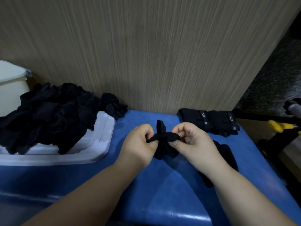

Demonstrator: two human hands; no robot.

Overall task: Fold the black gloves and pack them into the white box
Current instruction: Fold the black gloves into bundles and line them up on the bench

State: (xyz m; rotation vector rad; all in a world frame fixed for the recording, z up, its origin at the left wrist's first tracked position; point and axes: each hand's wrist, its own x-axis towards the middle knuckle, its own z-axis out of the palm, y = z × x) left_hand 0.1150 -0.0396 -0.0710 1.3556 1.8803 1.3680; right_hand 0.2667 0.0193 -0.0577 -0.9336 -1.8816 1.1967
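A black glove (162, 141) hangs bunched between both hands above the blue surface (162, 185). My left hand (138, 144) pinches its left end and my right hand (193, 141) pinches its right end. A big heap of black gloves (48, 115) fills the white box (97, 144) at the left and spills over its rim. Two labelled black gloves (210, 121) lie side by side at the back right. Another black glove (223, 162) lies flat under my right forearm.
A wood-grain wall (146, 54) rises right behind the blue surface. A cream bin (11, 85) stands at the far left behind the heap. To the right, past the surface's edge, are a dark frame and a yellow-handled tool (280, 126).
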